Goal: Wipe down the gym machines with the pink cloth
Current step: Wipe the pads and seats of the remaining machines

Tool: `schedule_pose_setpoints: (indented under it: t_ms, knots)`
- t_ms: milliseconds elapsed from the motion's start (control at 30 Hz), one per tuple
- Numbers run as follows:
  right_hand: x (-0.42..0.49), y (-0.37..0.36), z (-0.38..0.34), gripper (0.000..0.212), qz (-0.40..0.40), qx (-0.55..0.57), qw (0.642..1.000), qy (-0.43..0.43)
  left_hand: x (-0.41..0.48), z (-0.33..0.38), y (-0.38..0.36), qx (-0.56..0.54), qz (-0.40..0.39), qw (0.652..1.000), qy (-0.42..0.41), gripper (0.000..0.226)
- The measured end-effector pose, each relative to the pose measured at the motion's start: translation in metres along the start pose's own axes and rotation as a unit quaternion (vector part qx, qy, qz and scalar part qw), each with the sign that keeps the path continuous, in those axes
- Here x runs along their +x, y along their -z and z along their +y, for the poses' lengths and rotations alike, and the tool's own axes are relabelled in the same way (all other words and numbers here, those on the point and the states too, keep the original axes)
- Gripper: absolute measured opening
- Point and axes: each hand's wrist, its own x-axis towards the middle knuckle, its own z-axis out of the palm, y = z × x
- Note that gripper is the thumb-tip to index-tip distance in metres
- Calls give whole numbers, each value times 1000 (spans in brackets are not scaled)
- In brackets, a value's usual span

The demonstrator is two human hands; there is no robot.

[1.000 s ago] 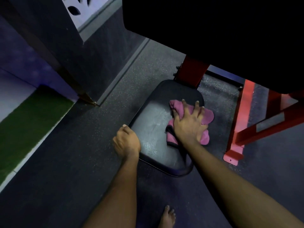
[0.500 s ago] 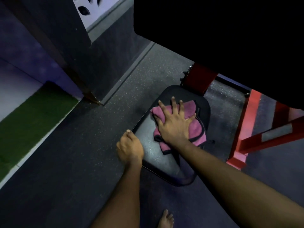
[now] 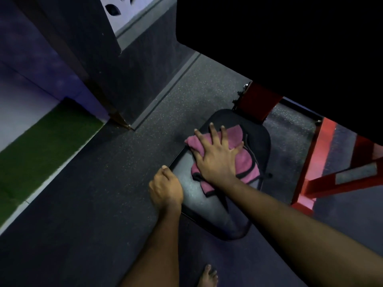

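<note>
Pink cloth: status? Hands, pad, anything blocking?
Right hand flat on pink cloth, pressing it to black seat pad. Left hand grips pad's left edge. Red frame post at pad's far end.

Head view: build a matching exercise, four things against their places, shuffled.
Things:
1. pink cloth
2. left hand
3. red frame
4. bare foot

Places:
A. at the view's bottom edge
B. pressed flat under the right hand
C. right of the black pad
D. gripping the pad's left edge

Pairs: 1-B; 2-D; 3-C; 4-A
</note>
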Motion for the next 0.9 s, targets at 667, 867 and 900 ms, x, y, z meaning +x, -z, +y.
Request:
schedule_pose_setpoints:
  t_ms: [667,867,900]
  knots:
    - [94,10,32,55,5,28,1000,3,5,-6,-8,13,23,1000,-11,48]
    - [90,14,48,55,41,31,997,-58,4,-4,-6,15,17,1000,-18,47]
    - [88,17,54,55,49,28,996,-75,4,-5,-6,14,17,1000,-18,48]
